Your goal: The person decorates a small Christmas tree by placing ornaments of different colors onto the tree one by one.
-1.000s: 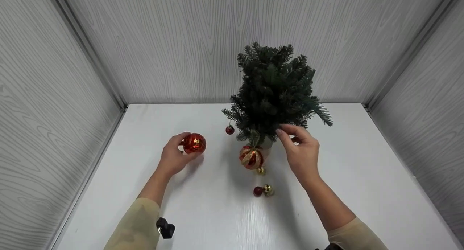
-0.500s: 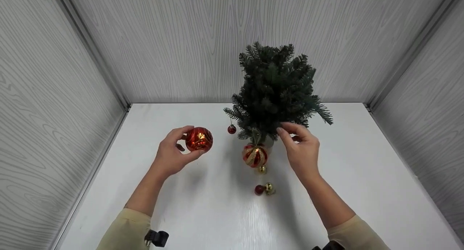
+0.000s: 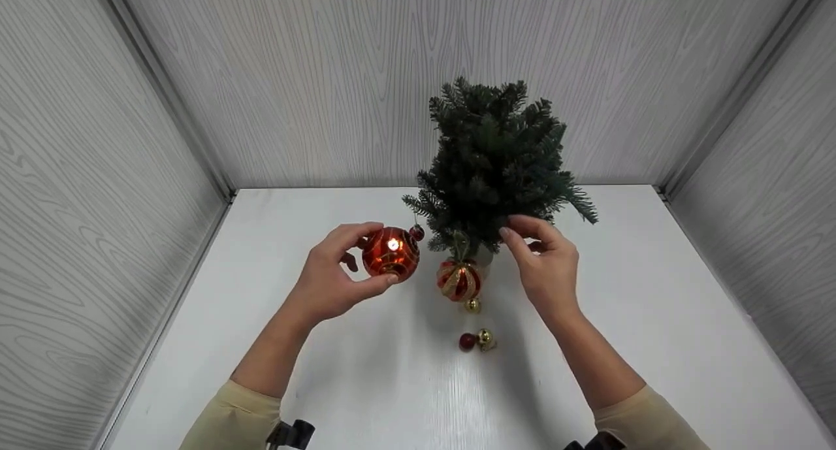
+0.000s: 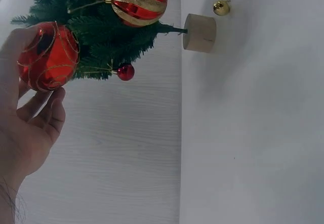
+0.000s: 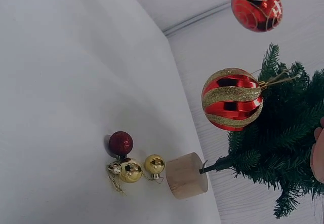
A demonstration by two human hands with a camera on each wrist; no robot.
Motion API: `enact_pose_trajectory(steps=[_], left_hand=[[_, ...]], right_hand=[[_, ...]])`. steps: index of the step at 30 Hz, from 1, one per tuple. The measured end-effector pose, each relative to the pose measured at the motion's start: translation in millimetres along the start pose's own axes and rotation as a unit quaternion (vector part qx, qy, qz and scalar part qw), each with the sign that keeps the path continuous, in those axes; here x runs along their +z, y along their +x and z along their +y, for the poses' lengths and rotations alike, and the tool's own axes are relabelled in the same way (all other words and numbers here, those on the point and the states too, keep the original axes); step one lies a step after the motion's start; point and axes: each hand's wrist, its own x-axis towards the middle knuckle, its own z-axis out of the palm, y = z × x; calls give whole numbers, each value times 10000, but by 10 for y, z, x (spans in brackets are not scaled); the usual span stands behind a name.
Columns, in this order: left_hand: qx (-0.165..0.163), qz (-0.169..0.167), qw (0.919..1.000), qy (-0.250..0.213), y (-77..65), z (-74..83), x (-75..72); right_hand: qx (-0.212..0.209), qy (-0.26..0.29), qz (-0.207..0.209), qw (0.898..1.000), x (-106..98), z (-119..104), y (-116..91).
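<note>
A red bauble [image 3: 390,254] with gold swirls is gripped between the thumb and fingers of my left hand [image 3: 330,277], raised above the table left of the small Christmas tree [image 3: 493,156]. My right hand [image 3: 545,260] pinches the tree's lower front foliage with thumb and forefinger; the exact spot is hidden among needles. From a front branch hangs a red-and-gold striped bauble [image 5: 233,99]. A small red bauble [image 4: 125,72] dangles at the tree's left side, just beyond the held one in the head view. The tree stands on a round wooden base [image 5: 186,176].
On the white table [image 3: 392,398] in front of the base lie a dark red bauble [image 5: 121,143] and small gold baubles [image 5: 154,164]. Grey wood-grain panels [image 3: 294,84] enclose the table at the back and both sides.
My left hand has raised the red bauble off the table and carried it right, toward the tree. My right hand has stayed nearly still at the foliage.
</note>
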Motion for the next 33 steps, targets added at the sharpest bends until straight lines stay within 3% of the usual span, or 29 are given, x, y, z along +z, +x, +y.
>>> enact_pose_trajectory(steps=[5, 15, 26, 33], left_hand=[[191, -185, 9996, -42, 54, 127, 44], [282, -552, 9978, -220, 156, 267, 133], [380, -968, 9945, -154, 269, 399, 246], [495, -1229, 9910, -186, 308, 435, 310]], right_hand=[[-229, 116, 73, 9996, -36, -40, -23], [-1504, 164, -473, 9874, -111, -217, -80], [-2444, 382, -1262, 9607, -81, -424, -116], [-3032, 79, -1581, 9397, -50, -437, -103]])
